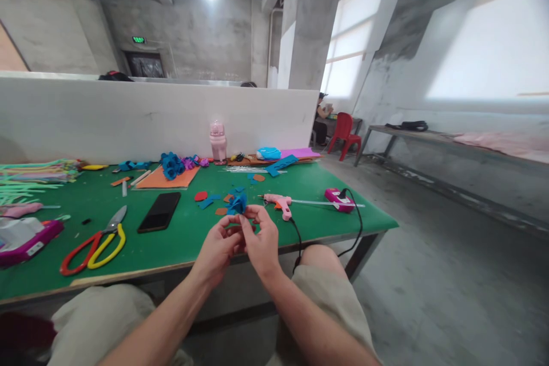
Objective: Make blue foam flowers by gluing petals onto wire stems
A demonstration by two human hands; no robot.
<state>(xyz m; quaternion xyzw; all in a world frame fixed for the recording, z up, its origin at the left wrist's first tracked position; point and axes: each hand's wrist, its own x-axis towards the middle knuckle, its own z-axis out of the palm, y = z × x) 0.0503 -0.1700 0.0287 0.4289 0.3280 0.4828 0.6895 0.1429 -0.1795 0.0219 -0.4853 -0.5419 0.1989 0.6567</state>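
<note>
- Both hands met just off the near edge of the green table (180, 240), over the person's lap, working on a small blue foam flower (237, 204).
- The left hand (218, 249) pinched the flower's underside, fingertips pressed together on it; the right hand (262, 240) pinched its right side, thumb and forefinger closed on the petals.
- The flower sat between the two sets of fingertips, raised a little above them, its base hidden by the fingers.
- To do the shaping well, I judged the lower pinch should have held the base firm while the other fingers eased the petals round, with light pressure so the foam did not crease or tear.
- The pink glue gun (278, 203) lay just right of the hands on the table, nozzle pointing left, its black cord (359, 223) trailing off the near edge; fingers were best kept off that tip.
- Blue and red foam scraps (206, 200) lay just beyond the hands, easy to reach.
- The red and yellow scissors (96, 240) and the black phone (159, 211) lay to the left, well apart from the work.
</note>
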